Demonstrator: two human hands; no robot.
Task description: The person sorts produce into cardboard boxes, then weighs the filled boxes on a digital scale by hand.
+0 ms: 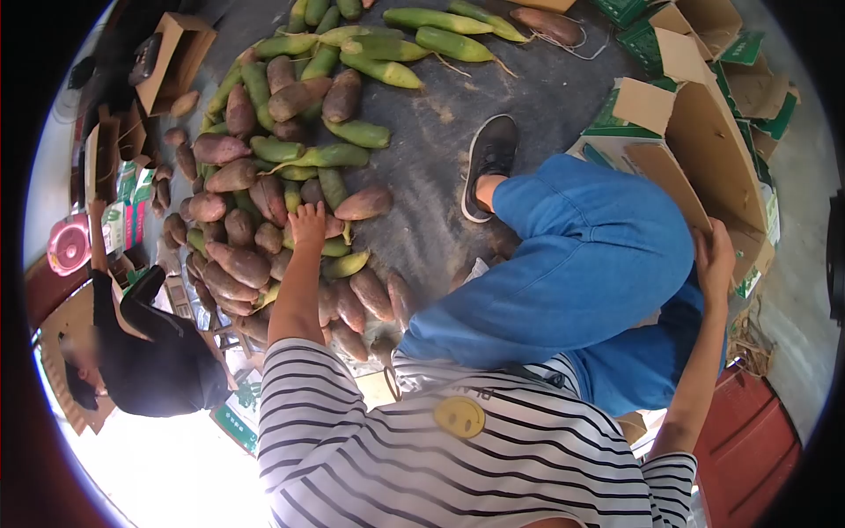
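Observation:
My left hand (308, 225) reaches into a large heap of radishes on the left. Its fingers curl down over a reddish-brown radish (334, 226), whose end shows beside the palm; the underside of the grip is hidden. A green radish (332, 187) lies just beyond the fingers, and another reddish radish (364, 202) rests to the right. On the other side, my right hand (716, 255) grips the edge of an open cardboard box (717, 150), brown inside with green printed outer sides. The box stands tilted next to my right knee.
Several long green radishes (382, 72) lie at the far end of the dark ground sheet (440, 132). More green-printed cartons (766, 84) stand at the upper right. A co-worker in dark clothing (158, 352) is at the left, near a pink fan (69, 246).

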